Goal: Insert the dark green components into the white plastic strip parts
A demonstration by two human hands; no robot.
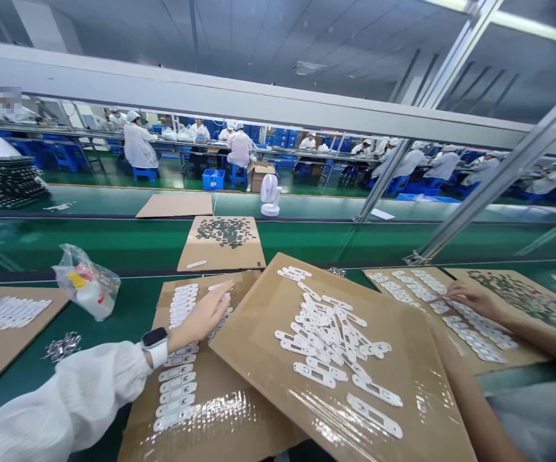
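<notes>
White elongated plastic strips [176,389] lining brown cardboard [220,380] near left edge | left hand [205,314] covering some | right hand unseen | grips: can't tell

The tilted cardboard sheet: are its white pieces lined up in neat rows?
No, the white pieces lie jumbled on the sheet, many overlapping.

Tilted cardboard [253,324]: overlaps the lower cardboard [237,417], runs off the bottom edge.
Left hand [207,312], left of the tilted cardboard: partly hides a column of white strips [178,387].
Bare forearm [475,401], right of the tilted cardboard: ends hidden behind it.
Pale garment [542,414], right of it: blurred, cut off below.
Workers [239,149], far beyond it: too small to follow.
</notes>
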